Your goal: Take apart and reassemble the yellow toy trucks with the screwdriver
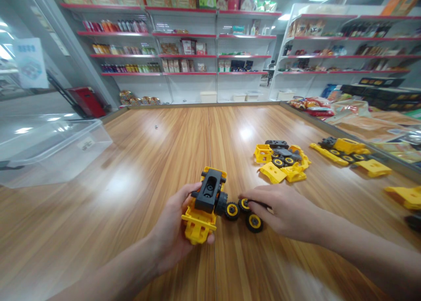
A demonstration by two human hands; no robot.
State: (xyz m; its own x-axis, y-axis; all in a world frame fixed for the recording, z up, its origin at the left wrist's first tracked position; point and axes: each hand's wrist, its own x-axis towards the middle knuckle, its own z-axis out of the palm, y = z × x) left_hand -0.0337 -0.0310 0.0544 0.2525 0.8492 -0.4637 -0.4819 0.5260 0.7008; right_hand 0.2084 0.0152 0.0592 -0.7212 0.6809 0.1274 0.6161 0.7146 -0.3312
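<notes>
My left hand (pixel 179 222) is closed around a yellow and black toy truck (pixel 209 193), its underside turned up. A long recess with screws shows in the truck's black base, and a black wheel is at its right side. Beside it on the table, two loose toy wheels (pixel 254 222) (pixel 232 210) with black tyres and yellow hubs stand close together. My right hand (pixel 279 207) is pinched at another toy wheel (pixel 244 204), which the fingertips partly cover. Something dark shows between the thumb and fingers, too hidden to make out.
Right of centre lies a cluster of yellow and black toy parts (pixel 283 161). More toy vehicle parts (pixel 350 151) lie further right. A clear plastic bin (pixel 55 147) stands at the left edge. Shelves of goods rise behind the wooden table (pixel 158 156), and packaged goods (pixel 355 112) lie beyond its right rim.
</notes>
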